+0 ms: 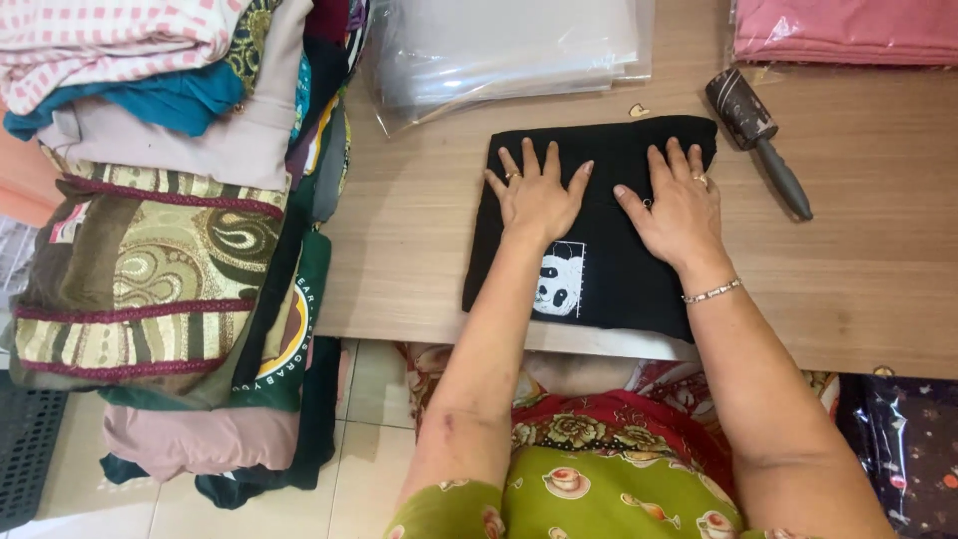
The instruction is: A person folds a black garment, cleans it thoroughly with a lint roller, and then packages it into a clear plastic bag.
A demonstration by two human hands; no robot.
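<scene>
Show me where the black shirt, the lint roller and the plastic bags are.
black shirt (639, 269): head view, on bare cloth right of the panda print.
lint roller (743, 108): head view, on the sticky roll.
plastic bags (509, 45): head view, middle of the clear stack.

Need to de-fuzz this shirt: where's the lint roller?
The lint roller lies on the table, upper right, beside the black shirt.

A tall pile of folded clothes (170, 230), patterned and plain, is stacked at the left edge of the wooden table (858, 289). A stack of clear plastic bags (509, 50) is laid at the table's far side. A lint roller (758, 140) is placed to the right, and folded pink fabric (848, 30) is seen at the top right corner. A dark plastic crate (25, 449) is set on the tiled floor (369, 439).
</scene>
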